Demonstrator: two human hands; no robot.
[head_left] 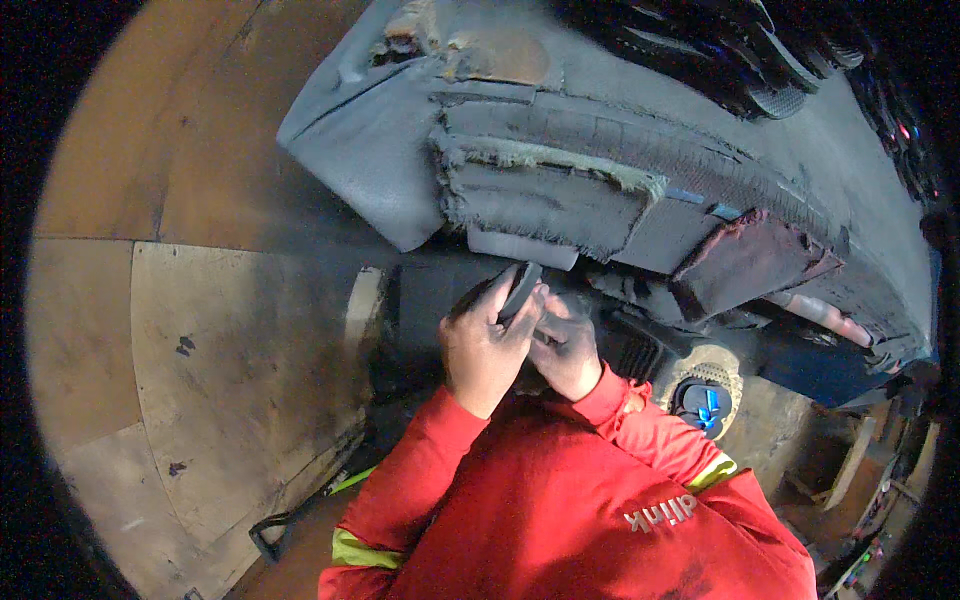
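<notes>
My left hand [485,345] is closed round a dark, flat piece with a rounded edge [521,291]. Its thumb and fingers press the piece from both sides, and it stands up tilted above them. Close beside it, my right hand [566,348], smudged grey, is closed with curled fingers against the lower part of the same piece. The fingers hide much of that part, so I cannot tell its exact kind. Both hands are in front of the padded near edge of a grey, dusty bench [600,120].
Frayed cloth [545,195] and a reddish rag [755,262] hang over the bench edge. Black shoe-like things [740,55] lie on top. Worn brown boards [230,370] are at the left. A dark item with blue strips [706,408] is low at the right, near wooden pieces [850,460].
</notes>
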